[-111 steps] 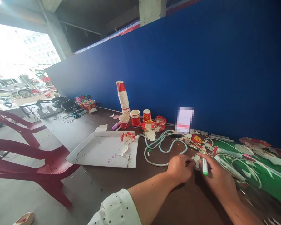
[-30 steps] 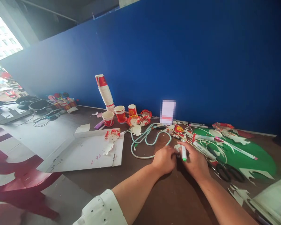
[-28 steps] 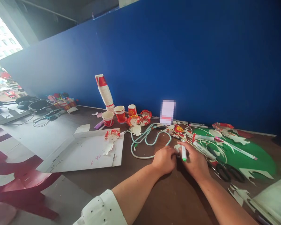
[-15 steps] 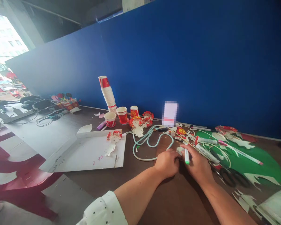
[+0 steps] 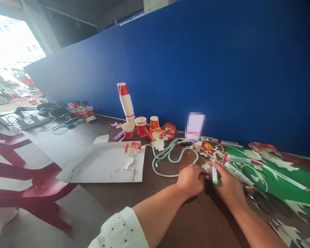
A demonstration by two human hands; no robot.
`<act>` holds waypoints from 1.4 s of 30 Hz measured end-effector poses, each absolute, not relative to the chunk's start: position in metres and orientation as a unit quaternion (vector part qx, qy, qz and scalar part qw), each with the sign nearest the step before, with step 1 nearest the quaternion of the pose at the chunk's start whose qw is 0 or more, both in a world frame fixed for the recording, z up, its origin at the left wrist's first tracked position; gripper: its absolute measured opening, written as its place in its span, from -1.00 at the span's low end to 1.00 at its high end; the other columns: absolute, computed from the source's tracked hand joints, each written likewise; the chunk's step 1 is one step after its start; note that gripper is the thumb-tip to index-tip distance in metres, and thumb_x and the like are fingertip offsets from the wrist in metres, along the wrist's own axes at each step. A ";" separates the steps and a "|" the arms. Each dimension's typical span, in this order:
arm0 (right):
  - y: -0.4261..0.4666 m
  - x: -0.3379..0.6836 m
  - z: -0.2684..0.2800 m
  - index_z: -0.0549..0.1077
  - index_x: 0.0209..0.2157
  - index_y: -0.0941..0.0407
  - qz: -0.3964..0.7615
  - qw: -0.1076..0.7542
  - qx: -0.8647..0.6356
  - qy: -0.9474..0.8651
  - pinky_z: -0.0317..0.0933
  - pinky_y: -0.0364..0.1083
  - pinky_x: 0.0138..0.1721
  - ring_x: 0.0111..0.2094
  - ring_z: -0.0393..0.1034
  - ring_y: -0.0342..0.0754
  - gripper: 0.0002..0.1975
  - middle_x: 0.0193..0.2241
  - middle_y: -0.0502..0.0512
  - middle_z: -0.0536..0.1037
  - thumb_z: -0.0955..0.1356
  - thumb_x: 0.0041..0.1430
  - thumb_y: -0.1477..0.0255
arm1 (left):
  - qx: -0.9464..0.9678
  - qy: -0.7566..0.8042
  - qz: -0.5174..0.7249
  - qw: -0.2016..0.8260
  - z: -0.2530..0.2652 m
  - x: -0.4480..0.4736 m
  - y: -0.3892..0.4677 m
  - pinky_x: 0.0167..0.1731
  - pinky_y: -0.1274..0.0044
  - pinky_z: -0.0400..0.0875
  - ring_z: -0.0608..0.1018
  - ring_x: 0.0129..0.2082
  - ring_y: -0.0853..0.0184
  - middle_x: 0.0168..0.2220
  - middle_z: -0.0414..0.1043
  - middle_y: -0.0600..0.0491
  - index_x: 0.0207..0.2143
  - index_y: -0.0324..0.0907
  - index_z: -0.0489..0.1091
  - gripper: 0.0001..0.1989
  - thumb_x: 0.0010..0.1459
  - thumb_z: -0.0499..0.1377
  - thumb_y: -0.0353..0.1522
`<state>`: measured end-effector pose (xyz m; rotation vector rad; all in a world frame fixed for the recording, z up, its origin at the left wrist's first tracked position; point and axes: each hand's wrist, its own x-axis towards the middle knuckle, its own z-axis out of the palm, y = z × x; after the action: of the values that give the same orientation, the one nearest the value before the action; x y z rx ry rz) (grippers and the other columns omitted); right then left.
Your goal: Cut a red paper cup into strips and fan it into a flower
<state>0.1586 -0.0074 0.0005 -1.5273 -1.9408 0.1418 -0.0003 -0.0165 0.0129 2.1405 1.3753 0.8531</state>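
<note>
My right hand (image 5: pixel 228 186) is closed around a white marker (image 5: pixel 214 172) with a green end, which points back toward me. Close beside it, my left hand (image 5: pixel 190 179) rests low over the brown table with its fingers curled in; whatever is in them is hidden. A small pale paper piece (image 5: pixel 205 167) shows just beyond the fingertips, and I cannot tell whether either hand touches it. Past my left hand loops a light blue cord (image 5: pixel 167 175). A paper figure with red frilled hair (image 5: pixel 129 161) lies on a white board (image 5: pixel 100 170) to the left.
Red and white paper cups (image 5: pixel 141 126) stand by the blue partition (image 5: pixel 196 69), with a tall cup stack (image 5: pixel 126 105) behind. Right of my hands, paper scraps, markers and black-handled scissors (image 5: pixel 267 201) crowd a green sheet (image 5: pixel 308 175). Red chairs (image 5: pixel 33 189) stand at the left.
The view has turned slightly left, so everything sits farther right in the picture. Both hands keep nearly the same pose, with the marker still in my right hand.
</note>
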 end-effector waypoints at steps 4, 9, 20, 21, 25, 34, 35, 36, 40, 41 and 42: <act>-0.007 0.160 0.000 0.43 -0.05 0.06 0.037 0.325 -0.584 -0.743 0.33 -0.02 -0.27 -0.17 0.50 0.12 -0.65 -0.18 0.16 0.60 0.21 0.20 0.29 | 0.777 0.504 0.299 0.231 0.015 0.000 -0.017 -0.07 0.48 0.40 0.49 -0.12 0.28 -0.16 0.49 0.04 -0.15 -0.09 0.49 -0.65 0.10 -0.01 -0.40; -0.005 0.162 -0.004 0.43 -0.04 0.04 0.036 0.321 -0.592 -0.738 0.34 -0.02 -0.34 -0.20 0.52 0.14 -0.64 -0.18 0.15 0.60 0.22 0.18 0.25 | 0.779 0.508 0.285 0.232 0.016 0.000 -0.017 -0.06 0.47 0.40 0.49 -0.11 0.28 -0.13 0.48 0.04 -0.12 -0.07 0.48 -0.64 0.11 -0.02 -0.39; -0.015 0.151 0.007 0.42 -0.05 0.05 0.058 0.343 -0.589 -0.729 0.33 -0.03 -0.23 -0.17 0.50 0.08 -0.67 -0.17 0.14 0.59 0.24 0.14 0.43 | 0.782 0.498 0.293 0.234 0.017 -0.002 -0.017 -0.07 0.50 0.36 0.48 -0.14 0.30 -0.19 0.49 0.03 -0.20 -0.12 0.50 -0.68 0.09 0.00 -0.45; -0.016 0.150 0.008 0.42 -0.05 0.04 0.059 0.343 -0.590 -0.728 0.33 -0.03 -0.21 -0.17 0.49 0.08 -0.66 -0.16 0.13 0.59 0.25 0.13 0.45 | 0.782 0.497 0.292 0.237 0.017 -0.003 -0.017 -0.08 0.51 0.36 0.48 -0.14 0.30 -0.19 0.49 0.03 -0.20 -0.11 0.50 -0.68 0.08 0.01 -0.45; -0.017 0.148 0.010 0.40 -0.05 0.03 0.060 0.349 -0.586 -0.728 0.32 -0.02 -0.19 -0.13 0.47 0.07 -0.66 -0.12 0.11 0.57 0.24 0.13 0.47 | 0.782 0.498 0.288 0.238 0.019 -0.004 -0.018 -0.09 0.53 0.35 0.48 -0.15 0.31 -0.21 0.48 0.04 -0.21 -0.11 0.49 -0.70 0.07 0.02 -0.45; -0.016 0.148 0.012 0.40 -0.03 0.03 0.056 0.365 -0.588 -0.720 0.31 -0.01 -0.14 -0.09 0.45 0.08 -0.65 -0.10 0.11 0.55 0.22 0.15 0.46 | 0.784 0.505 0.279 0.228 0.014 -0.003 -0.017 -0.11 0.53 0.36 0.49 -0.17 0.32 -0.22 0.47 0.06 -0.23 -0.10 0.49 -0.70 0.07 0.01 -0.44; -0.017 0.147 0.012 0.39 -0.02 0.03 0.058 0.362 -0.588 -0.721 0.31 -0.01 -0.15 -0.09 0.44 0.07 -0.65 -0.09 0.11 0.54 0.22 0.16 0.47 | 0.785 0.503 0.280 0.227 0.014 -0.003 -0.017 -0.11 0.53 0.36 0.48 -0.17 0.32 -0.23 0.47 0.05 -0.23 -0.10 0.49 -0.70 0.07 0.01 -0.44; -0.017 0.147 0.013 0.39 -0.02 0.03 0.059 0.360 -0.589 -0.721 0.31 -0.02 -0.15 -0.08 0.44 0.07 -0.65 -0.09 0.10 0.54 0.22 0.16 0.47 | 0.787 0.503 0.279 0.225 0.014 -0.003 -0.017 -0.11 0.52 0.36 0.48 -0.17 0.31 -0.23 0.47 0.05 -0.24 -0.10 0.49 -0.70 0.07 0.01 -0.44; -0.017 0.149 0.011 0.40 -0.01 0.06 0.057 0.347 -0.591 -0.726 0.30 -0.03 -0.14 -0.08 0.45 0.07 -0.65 -0.09 0.12 0.55 0.22 0.17 0.44 | 0.788 0.506 0.281 0.210 0.014 -0.003 -0.017 -0.12 0.50 0.37 0.49 -0.19 0.29 -0.23 0.47 0.04 -0.25 -0.11 0.49 -0.70 0.07 0.00 -0.43; -0.016 0.151 0.011 0.39 0.00 0.06 0.055 0.346 -0.591 -0.727 0.30 -0.03 -0.13 -0.08 0.45 0.07 -0.65 -0.09 0.13 0.55 0.22 0.18 0.44 | 0.790 0.503 0.280 0.211 0.013 -0.003 -0.017 -0.13 0.50 0.38 0.49 -0.19 0.29 -0.23 0.47 0.04 -0.24 -0.11 0.49 -0.70 0.07 0.00 -0.43; -0.015 0.152 0.010 0.40 0.00 0.06 0.053 0.343 -0.594 -0.726 0.31 -0.03 -0.15 -0.10 0.46 0.07 -0.65 -0.11 0.13 0.56 0.21 0.19 0.43 | 0.792 0.501 0.280 0.209 0.013 -0.003 -0.018 -0.13 0.50 0.38 0.49 -0.18 0.29 -0.22 0.47 0.04 -0.23 -0.10 0.49 -0.70 0.08 -0.01 -0.42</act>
<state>0.1520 -0.0153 0.0098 -1.5432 -1.8859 0.1378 -0.0026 -0.0176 0.0131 2.2017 1.3941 0.7786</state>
